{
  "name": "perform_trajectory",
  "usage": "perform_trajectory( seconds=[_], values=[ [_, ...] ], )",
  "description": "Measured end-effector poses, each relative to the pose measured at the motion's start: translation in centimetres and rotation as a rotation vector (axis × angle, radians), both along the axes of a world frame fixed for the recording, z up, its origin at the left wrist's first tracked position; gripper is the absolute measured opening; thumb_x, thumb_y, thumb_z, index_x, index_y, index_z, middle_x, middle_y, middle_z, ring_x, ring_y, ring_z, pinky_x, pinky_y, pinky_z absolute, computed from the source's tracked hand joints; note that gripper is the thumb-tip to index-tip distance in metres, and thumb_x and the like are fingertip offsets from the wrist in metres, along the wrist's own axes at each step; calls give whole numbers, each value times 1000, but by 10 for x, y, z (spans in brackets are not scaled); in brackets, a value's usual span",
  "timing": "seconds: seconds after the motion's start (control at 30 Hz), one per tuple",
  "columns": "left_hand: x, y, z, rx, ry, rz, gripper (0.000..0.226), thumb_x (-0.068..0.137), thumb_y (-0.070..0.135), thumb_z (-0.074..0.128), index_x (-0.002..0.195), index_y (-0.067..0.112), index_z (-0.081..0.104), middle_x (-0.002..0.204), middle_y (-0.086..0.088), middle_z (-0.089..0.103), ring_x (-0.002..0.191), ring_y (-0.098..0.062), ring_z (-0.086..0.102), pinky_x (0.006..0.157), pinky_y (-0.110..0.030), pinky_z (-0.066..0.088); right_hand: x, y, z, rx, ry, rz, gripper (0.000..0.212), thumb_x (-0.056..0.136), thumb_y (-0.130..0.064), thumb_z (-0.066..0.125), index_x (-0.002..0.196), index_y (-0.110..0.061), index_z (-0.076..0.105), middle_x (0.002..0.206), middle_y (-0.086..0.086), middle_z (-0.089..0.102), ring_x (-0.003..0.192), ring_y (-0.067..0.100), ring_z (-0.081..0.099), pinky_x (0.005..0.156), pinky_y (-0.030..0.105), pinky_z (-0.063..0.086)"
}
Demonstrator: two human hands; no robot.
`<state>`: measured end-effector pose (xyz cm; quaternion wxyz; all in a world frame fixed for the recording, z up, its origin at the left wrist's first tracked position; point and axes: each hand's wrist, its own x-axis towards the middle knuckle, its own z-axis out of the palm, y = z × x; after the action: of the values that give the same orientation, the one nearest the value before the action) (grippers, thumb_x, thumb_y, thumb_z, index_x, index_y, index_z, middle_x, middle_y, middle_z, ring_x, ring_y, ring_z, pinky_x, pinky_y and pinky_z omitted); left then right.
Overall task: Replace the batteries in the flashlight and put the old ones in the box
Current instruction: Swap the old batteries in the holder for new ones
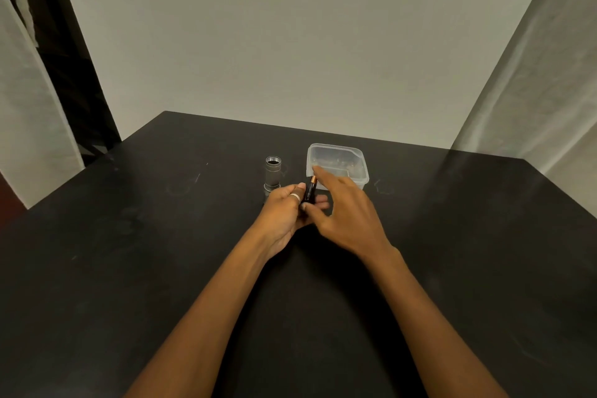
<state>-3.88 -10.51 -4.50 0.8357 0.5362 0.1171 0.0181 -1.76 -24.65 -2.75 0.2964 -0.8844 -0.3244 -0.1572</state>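
Here, both forearms reach over the desk [161, 252]; left hand [284, 208] grasps a battery [310, 191], right hand's [344, 213] grip apparently pinching it.

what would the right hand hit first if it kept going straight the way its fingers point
Probably the clear plastic box: the right hand points up and away toward its near wall, fingertips already overlapping it in the picture. Depth is unclear, so it may pass above the rim.

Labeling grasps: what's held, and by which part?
Left hand holds a battery by its lower, black end. Right hand also touches it low; its grip is unclear.
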Motion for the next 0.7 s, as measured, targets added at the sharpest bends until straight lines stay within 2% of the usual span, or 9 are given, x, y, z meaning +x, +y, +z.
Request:
perform_trajectory(
  seconds=[0.07, 0.2, 0.43, 0.7],
  values=[
    [-1, 0, 1, 4, -7, 7, 34, 110, 20, 41, 124, -3, 63, 106, -21, 75, 93, -25, 76, 75, -34, 62, 0, -1, -1, -40, -11, -6, 77, 89, -35, 75, 156, -23, 38, 134, 4, 62, 116, 15, 61, 88, 22, 45],
    [-1, 0, 0, 27, -24, -8, 35, 110, 18, 40, 124, -4, 62, 105, -21, 73, 93, -24, 75, 81, -35, 62, 3, -2, -5, -75, -83, -55, 80, 89, -37, 75, 155, -18, 36, 134, 7, 64, 117, 24, 63, 93, 35, 52],
    [-3, -1, 2, 40, -53, -43, 36, 111, 18, 38, 121, -4, 64, 85, -9, 75, 79, -15, 74, 73, -29, 61, -1, 0, -5, -127, -169, -33, 82, 95, -37, 66, 161, -13, 24, 124, 8, 68, 109, 24, 65, 92, 37, 52],
    [-4, -2, 2, 37, -67, -55, 39, 111, 22, 38, 121, -3, 66, 97, -16, 73, 86, -19, 73, 83, -35, 61, 0, 1, -7, -171, -177, -24, 77, 101, -41, 56, 163, -14, 18, 141, 7, 60, 118, 25, 63, 93, 37, 53]
  ],
)
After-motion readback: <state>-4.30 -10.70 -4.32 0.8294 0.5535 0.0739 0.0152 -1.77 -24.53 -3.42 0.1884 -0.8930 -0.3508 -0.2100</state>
